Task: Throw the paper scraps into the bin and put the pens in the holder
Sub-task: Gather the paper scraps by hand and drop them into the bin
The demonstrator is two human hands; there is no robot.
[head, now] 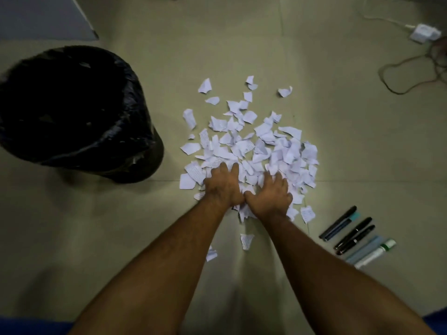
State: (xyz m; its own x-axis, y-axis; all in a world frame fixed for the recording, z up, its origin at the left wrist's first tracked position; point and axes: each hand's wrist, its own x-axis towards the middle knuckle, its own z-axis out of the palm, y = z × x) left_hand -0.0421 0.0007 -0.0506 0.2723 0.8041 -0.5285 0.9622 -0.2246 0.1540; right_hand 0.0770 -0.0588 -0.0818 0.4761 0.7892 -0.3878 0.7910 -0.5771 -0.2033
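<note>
1. Pressing down into the near edge of the paper scraps (251,146), both hands lie palm-down, side by side, thumbs touching at the middle
2. Left hand (221,186): fingers spread and slightly curled, tips buried among the scraps; it grips nothing that can be made out
3. Right hand (272,194): fingers likewise spread over the pile, tips hidden under paper; whether any scraps are pinched beneath cannot be told
4. Scraps form a loose heap on the floor (350,146), densest just beyond the hands, thinning away from the person; a few stray pieces lie apart at the far side, and two more lie near the forearms
5. Bin (72,112) with black liner stands to the left of the heap, near it but not touching; mouth open upward, interior dark
6. Pens (355,235) lie on the floor to the right of the right forearm, apart from the heap; roughly parallel, touching or nearly so, long axes running diagonally from near-left to far-right
7. White adapter (424,32) and cables (396,76) lie at the far right, well apart from everything else
</note>
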